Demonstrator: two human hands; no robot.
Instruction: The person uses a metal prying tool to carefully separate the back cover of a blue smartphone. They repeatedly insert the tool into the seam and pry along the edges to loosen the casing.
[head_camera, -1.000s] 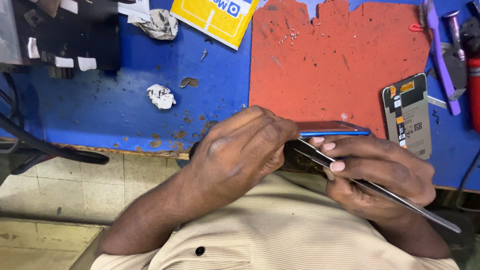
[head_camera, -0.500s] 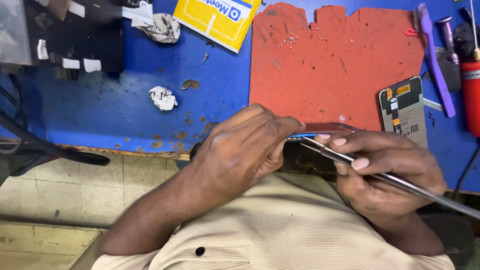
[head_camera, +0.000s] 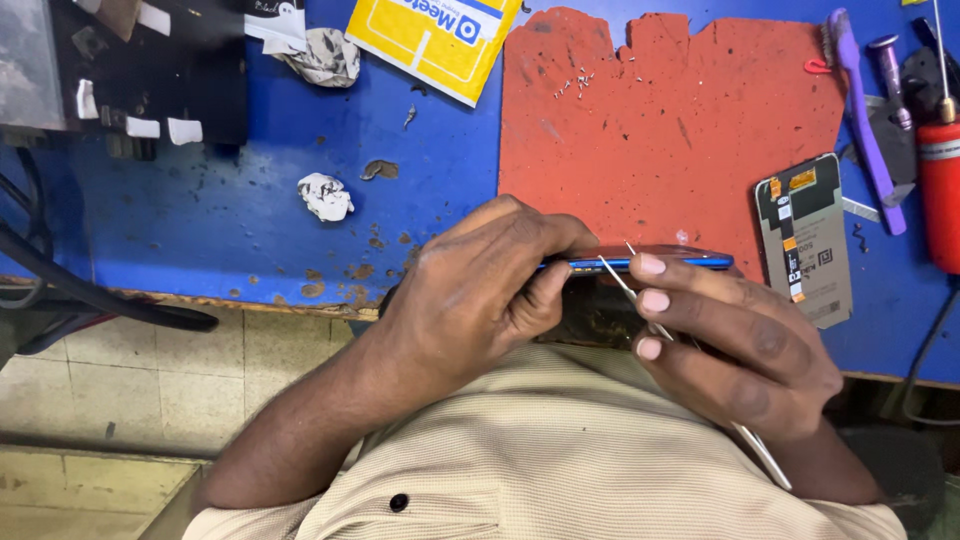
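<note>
Grip: both hands (head_camera: 480, 300) clasp slim glossy-blue phone (head_camera: 650, 262).

red mat (head_camera: 680, 130) | yellow packet (head_camera: 435, 40) | crumpled paper (head_camera: 325, 196) | purple brush (head_camera: 865, 120) (right edge) | loose screen part (head_camera: 805, 240)

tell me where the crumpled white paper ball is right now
In the head view the crumpled white paper ball lies on the blue bench, left of the red mat and up-left of the left hand.

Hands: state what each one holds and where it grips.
Left hand grips the blue phone edge-on at its left end. Right hand pinches metal tweezers mid-length, tips at the phone's edge.
</note>
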